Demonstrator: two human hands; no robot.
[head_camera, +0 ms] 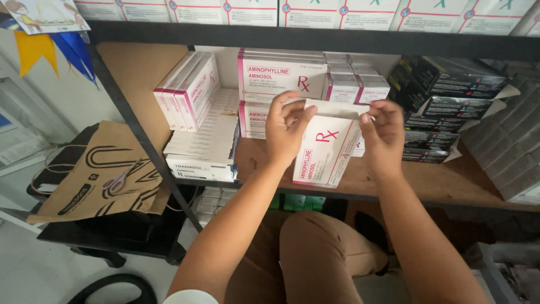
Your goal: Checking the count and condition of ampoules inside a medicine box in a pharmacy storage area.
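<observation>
Wooden shelving [439, 183] on a dark metal frame fills the view, stocked with medicine cartons. Both hands work at one white carton with pink trim [326, 152], held tilted in front of the shelf edge, its lower corner close to the wooden board. The left hand [287, 132] grips the carton's upper left side, thumb and forefinger pinched on the raised top flap [332, 108]. The right hand [384, 135] holds the upper right corner, its fingers [368, 117] closed on the other end of the same flap. The flap stands open above the carton's body.

Just behind the held carton lies a stack of matching white and pink cartons [281, 76], with smaller pink-edged boxes [354, 84] to their right. Further left, several more pink-trimmed cartons [188, 90] stand upright and lean together, above a pile of flat white boxes [205, 149]. Dark boxes [450, 95] are stacked at the right end of the shelf. The upper shelf carries a row of white boxes with red and green marks [315, 12].

Left of the shelving, a brown paper bag [84, 180] rests on a dark chair, with a pair of scissors [121, 180] lying on it. The person's knee in tan trousers [320, 253] shows below the shelf.
</observation>
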